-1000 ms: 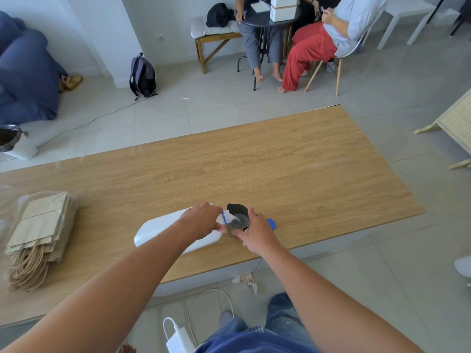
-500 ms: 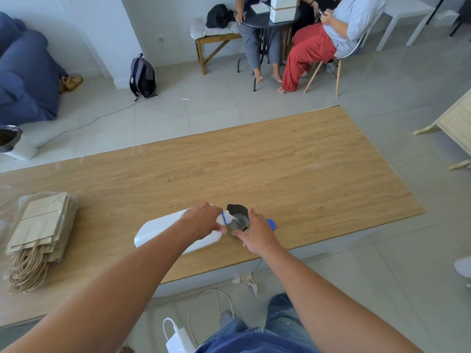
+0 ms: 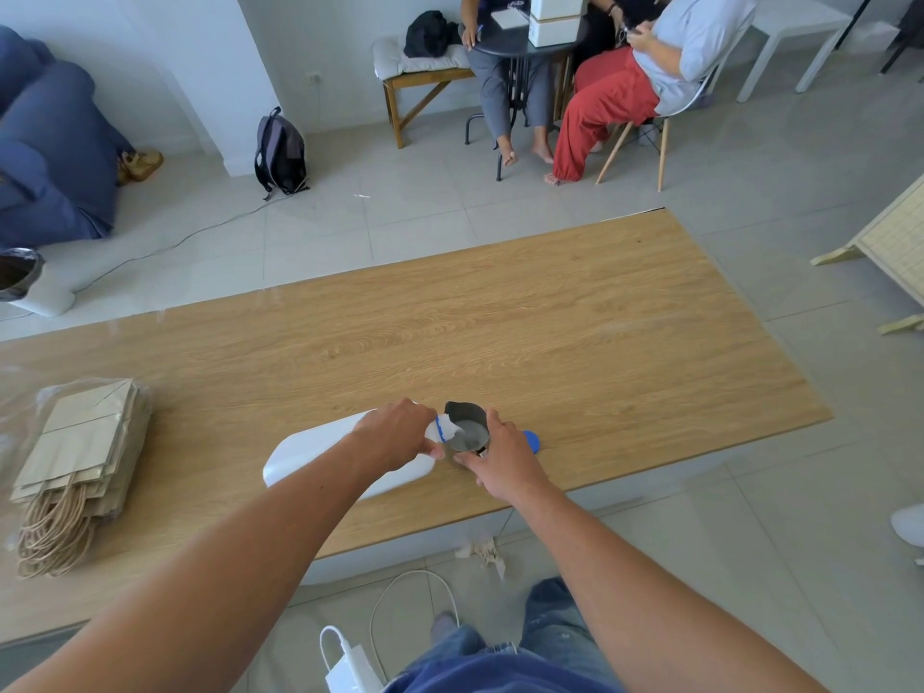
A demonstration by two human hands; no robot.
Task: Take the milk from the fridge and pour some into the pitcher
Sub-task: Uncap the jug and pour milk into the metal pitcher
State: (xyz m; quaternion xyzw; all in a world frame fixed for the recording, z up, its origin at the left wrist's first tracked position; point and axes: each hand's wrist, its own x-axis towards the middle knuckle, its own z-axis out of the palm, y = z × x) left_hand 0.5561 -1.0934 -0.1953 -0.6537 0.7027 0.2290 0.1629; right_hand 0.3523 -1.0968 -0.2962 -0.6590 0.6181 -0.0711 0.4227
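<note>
Fingers of left hand are curled round tilted milk jug, spout at steel pitcher rim; pitcher is gripped by right hand on wooden table; spill risked if jug is overtilted.

Wearer from above — left hand, right hand and forearms bare; faded blue jeans flecked pale, darker blue shirt hem.
</note>
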